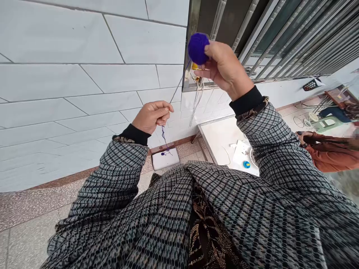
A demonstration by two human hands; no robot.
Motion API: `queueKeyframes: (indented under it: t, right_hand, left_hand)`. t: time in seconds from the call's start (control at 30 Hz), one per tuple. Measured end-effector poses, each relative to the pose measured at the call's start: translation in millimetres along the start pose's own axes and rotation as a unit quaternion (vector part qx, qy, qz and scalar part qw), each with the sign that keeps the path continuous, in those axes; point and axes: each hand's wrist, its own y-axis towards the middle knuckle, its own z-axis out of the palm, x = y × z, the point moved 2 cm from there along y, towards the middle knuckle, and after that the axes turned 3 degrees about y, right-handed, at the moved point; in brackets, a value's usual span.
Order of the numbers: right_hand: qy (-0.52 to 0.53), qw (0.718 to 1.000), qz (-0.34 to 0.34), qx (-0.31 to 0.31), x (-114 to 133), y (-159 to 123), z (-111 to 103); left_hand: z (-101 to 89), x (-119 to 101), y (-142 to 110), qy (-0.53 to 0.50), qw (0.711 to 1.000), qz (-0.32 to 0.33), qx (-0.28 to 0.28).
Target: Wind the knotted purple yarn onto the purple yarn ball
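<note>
I take the white glazed tile wall (56,93) as my landmark. Against it, high in my head-camera view, the right hand (226,66) grips a round ball of deep purple yarn (198,48) between thumb and fingers, so that hand is the nearer to the ball. From the ball, a thin purple yarn strand (177,86) runs along the wall on a long diagonal, down toward the left hand (152,117), which is closed in a pinch on it. Below that pinch, the strand hangs loose to a small purple tangle (165,152) on a flat white pad (168,161), which lies on the speckled stone floor (30,203) at the wall's foot. I cannot confirm how the strand passes through the left fingers, which hide it. A small yellow object (194,66) behind the right hand is partly hidden, and I cannot identify it. On a white worktop (217,140) away from the wall lies a small round blue item (246,164); a co-worker's rust-orange sleeve (331,158) sits at the frame's edge.
</note>
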Motion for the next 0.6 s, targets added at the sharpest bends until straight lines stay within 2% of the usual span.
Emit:
queueKeyframes:
  t: [0.07, 0.1, 0.2, 0.27, 0.3, 0.37, 0.4, 0.47, 0.53, 0.6]
  right_hand:
    - [0.009, 1.000, -0.003, 0.024, 12.7, -4.4, 4.8]
    - [-0.004, 1.000, -0.001, 0.027, 17.5, -7.0, 8.0]
    - [-0.066, 0.997, 0.027, 0.021, 26.7, -14.1, 19.9]
    - [-0.093, 0.994, 0.056, 0.022, 32.1, -18.9, 26.5]
    - [-0.100, 0.992, 0.074, 0.031, 35.6, -21.7, 28.0]
    - [-0.098, 0.988, 0.104, 0.054, 44.7, -27.9, 26.0]
    - [-0.088, 0.988, 0.113, 0.063, 50.2, -30.9, 22.3]
    - [-0.049, 0.990, 0.114, 0.067, 62.0, -35.2, 11.3]
    - [0.004, 0.993, 0.107, 0.053, 72.1, -35.9, -0.2]
    - [0.065, 0.992, 0.102, 0.029, 79.4, -32.3, -7.9]
  left_hand:
    - [-3.1, 8.8, 1.5, -0.043, 0.999, 0.014, 0.008]
    - [-7.0, 12.2, 3.3, -0.049, 0.998, 0.027, -0.006]
    - [-20.1, 11.3, 14.0, -0.018, 0.990, 0.065, -0.120]
    - [-19.6, -3.4, 24.4, -0.014, 0.980, 0.102, -0.172]
    - [-15.1, -14.8, 30.1, -0.024, 0.978, 0.127, -0.165]
    - [-0.1, -41.7, 40.1, -0.050, 0.978, 0.179, -0.089]
    - [7.8, -54.5, 43.6, -0.052, 0.979, 0.193, -0.046]
    - [18.0, -73.4, 46.7, -0.036, 0.979, 0.199, -0.007]
    - [19.3, -80.2, 45.9, -0.010, 0.981, 0.195, -0.006]
    - [14.0, -75.5, 43.4, -0.001, 0.980, 0.198, 0.000]
